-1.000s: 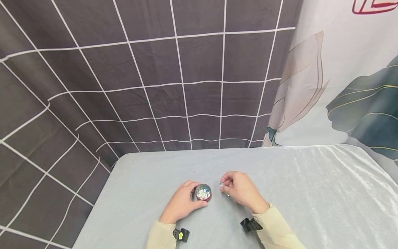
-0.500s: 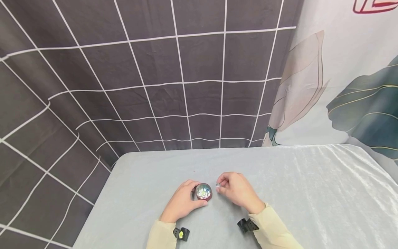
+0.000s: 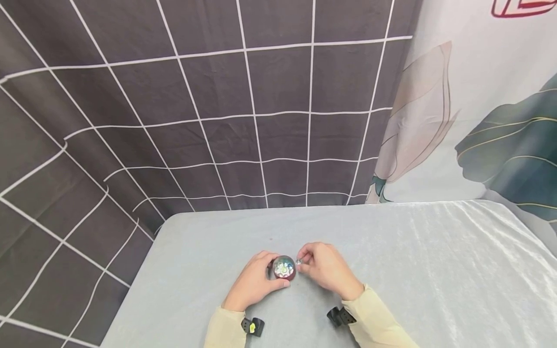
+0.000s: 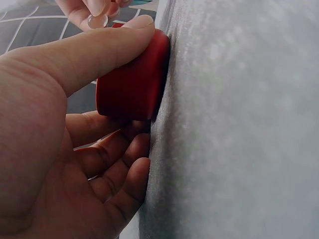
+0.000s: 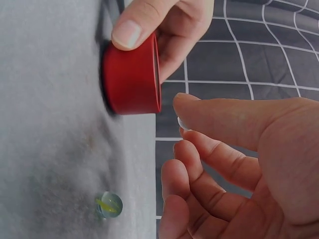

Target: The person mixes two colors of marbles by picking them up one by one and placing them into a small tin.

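My left hand (image 3: 251, 282) grips a small round red tin (image 5: 130, 82), thumb on the near side and fingers around the far side. The tin stands upright on the cloth-covered table; shiny, glassy round pieces show inside it in the head view. Close to the tin's right side, my right hand (image 3: 329, 268) pinches a clear glass marble (image 4: 97, 21) between thumb and forefinger. In the right wrist view only a sliver of that marble shows. A second marble (image 5: 109, 204), with a yellow-green swirl, lies on the cloth below the right hand; the head view hides it.
Pale grey velvety cloth (image 3: 435, 270) covers the table. Behind it hangs a dark curtain (image 3: 278, 135) with white grid lines, and a leaf-patterned white curtain (image 3: 426, 145) hangs at the right. Each wrist wears a black camera strap.
My right hand has moved left with the pinched marble, from a gap away to right beside the tin. The left hand and the tin have stayed in place.
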{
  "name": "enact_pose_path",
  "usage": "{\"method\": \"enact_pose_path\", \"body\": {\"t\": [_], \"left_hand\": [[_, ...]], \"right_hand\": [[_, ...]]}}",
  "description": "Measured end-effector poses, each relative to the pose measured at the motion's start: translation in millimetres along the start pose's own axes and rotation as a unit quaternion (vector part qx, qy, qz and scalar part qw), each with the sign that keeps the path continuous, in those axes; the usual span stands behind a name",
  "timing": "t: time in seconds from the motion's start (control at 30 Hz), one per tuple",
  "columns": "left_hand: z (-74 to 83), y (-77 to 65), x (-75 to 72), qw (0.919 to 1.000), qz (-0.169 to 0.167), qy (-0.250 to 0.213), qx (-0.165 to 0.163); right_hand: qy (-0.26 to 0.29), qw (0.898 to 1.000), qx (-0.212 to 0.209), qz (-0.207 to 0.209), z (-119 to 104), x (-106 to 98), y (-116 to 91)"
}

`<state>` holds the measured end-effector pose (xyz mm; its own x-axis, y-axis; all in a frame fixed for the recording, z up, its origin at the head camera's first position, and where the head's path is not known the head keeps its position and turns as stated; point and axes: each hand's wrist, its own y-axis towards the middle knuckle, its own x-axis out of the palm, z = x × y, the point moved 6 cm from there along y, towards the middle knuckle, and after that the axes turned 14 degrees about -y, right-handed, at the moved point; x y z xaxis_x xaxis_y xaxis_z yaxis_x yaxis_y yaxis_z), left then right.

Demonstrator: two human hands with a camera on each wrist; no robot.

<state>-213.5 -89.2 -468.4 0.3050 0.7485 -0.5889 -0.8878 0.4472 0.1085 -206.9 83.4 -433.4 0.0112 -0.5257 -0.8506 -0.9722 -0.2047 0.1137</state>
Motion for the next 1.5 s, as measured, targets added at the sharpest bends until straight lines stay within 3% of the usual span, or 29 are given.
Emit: {"method": "enact_pose_path", "body": {"t": [1.5], "left_hand": [[-0.8,0.9,0.0,1.0,-0.004,0.0,0.0]], "right_hand": [[-0.01,0.999,-0.031,-0.001,-17,16,8]]}}
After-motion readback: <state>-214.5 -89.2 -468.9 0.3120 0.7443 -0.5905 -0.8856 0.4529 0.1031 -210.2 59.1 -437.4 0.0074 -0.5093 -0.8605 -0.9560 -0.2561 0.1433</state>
